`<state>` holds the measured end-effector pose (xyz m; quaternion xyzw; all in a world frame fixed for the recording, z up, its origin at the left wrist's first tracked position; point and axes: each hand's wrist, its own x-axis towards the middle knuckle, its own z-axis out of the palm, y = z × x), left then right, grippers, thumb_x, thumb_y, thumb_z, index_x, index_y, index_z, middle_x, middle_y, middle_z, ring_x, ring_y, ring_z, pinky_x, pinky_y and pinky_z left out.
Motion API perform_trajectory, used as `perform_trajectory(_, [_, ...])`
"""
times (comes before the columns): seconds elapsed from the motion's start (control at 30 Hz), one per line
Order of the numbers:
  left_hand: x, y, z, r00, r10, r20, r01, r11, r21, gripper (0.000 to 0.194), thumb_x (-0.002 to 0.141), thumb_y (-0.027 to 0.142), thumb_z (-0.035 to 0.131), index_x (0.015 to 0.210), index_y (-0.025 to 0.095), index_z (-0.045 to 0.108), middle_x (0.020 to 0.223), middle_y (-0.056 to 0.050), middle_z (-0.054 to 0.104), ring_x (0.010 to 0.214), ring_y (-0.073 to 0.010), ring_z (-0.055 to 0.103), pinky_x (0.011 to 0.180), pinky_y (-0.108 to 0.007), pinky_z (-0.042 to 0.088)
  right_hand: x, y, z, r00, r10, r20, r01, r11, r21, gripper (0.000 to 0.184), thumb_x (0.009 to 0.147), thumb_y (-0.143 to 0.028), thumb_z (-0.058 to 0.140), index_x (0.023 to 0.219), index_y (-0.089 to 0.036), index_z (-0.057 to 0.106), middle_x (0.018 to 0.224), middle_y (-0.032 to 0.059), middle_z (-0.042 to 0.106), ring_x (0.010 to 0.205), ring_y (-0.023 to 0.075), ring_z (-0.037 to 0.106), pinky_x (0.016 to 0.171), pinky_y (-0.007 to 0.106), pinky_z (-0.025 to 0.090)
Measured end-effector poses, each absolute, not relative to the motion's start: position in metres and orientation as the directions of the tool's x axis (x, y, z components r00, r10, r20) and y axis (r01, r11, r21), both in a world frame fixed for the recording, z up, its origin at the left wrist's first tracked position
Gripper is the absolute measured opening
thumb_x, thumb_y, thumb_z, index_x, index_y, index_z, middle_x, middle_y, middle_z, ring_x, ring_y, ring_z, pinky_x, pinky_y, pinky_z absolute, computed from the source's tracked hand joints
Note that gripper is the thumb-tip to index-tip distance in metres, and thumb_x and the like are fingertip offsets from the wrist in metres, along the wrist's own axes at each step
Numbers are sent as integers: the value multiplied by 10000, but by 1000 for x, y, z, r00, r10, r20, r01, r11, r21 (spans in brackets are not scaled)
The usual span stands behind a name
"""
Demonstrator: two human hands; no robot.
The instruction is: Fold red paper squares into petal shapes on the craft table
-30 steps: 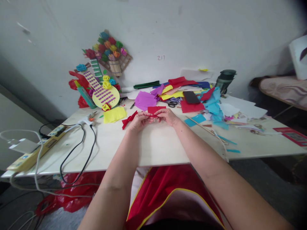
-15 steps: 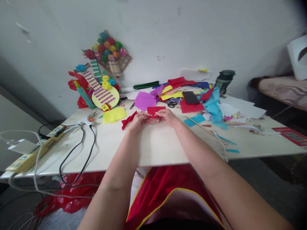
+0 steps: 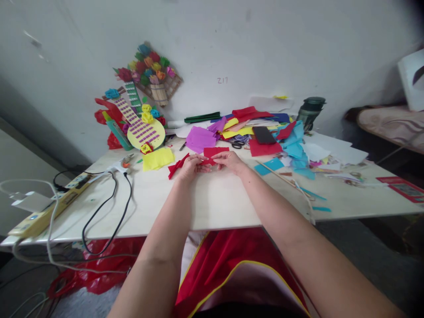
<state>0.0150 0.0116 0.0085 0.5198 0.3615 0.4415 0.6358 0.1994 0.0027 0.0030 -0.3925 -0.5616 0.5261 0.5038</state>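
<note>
Both my hands pinch a small piece of red crepe paper (image 3: pixel 208 161) between them, over the middle of the table. My left hand (image 3: pixel 194 166) has its fingers closed on the paper's left end. My right hand (image 3: pixel 228 160) grips the right end between thumb and fingers. Just behind them lies a flat red paper square (image 3: pixel 217 152), partly covered by my fingers. Beside my left hand rests a folded strip of red paper (image 3: pixel 178 166). A yellow crepe sheet (image 3: pixel 158 159) lies farther left.
A glue gun (image 3: pixel 119 166) with a black cord and a power strip (image 3: pixel 49 210) are at left. Behind stand a yellow guitar-shaped craft (image 3: pixel 145 132) and a green glue bottle (image 3: pixel 117 132). Scissors (image 3: pixel 237 145), a phone (image 3: pixel 264 135), coloured paper and a dark bottle (image 3: pixel 310 112) fill the back right.
My right fingers have shifted slightly left along the red paper, closer to my left hand. Everything else on the table lies as before.
</note>
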Motion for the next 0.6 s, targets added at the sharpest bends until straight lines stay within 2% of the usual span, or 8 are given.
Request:
perform_trajectory(0.2, [10,19,3,195,980,37,-136,-11,991,219,578,205,509,773,144,586,453,-15,591,342,-139,514,380,-233,392,200,5,1,-178,968,178,-114,160,-981,229,575,-235,772,754,-116,692,461,-13,600,385,89,529,444,224,469])
perform_trajectory(0.4, [5,27,1,47,998,41,-124,-35,992,203,632,306,535,736,145,598,428,1,547,335,-115,464,357,-222,325,200,1,6,-179,967,183,-135,160,-978,241,545,-229,783,730,-110,687,493,-1,620,382,87,529,435,227,476])
perform_trajectory(0.5, [9,23,5,-42,998,46,-27,-47,999,246,677,389,570,703,145,597,452,15,529,358,-102,458,382,-222,335,199,0,8,-196,964,178,-136,153,-979,246,531,-235,794,715,-115,682,501,-1,627,377,83,521,421,224,468])
perform_trajectory(0.6, [15,14,8,11,977,212,193,-210,959,358,706,502,595,648,148,601,488,14,520,424,-88,456,425,-210,336,198,0,7,-222,959,176,-112,154,-982,236,554,-234,784,732,-117,680,466,-14,606,375,85,519,418,216,460])
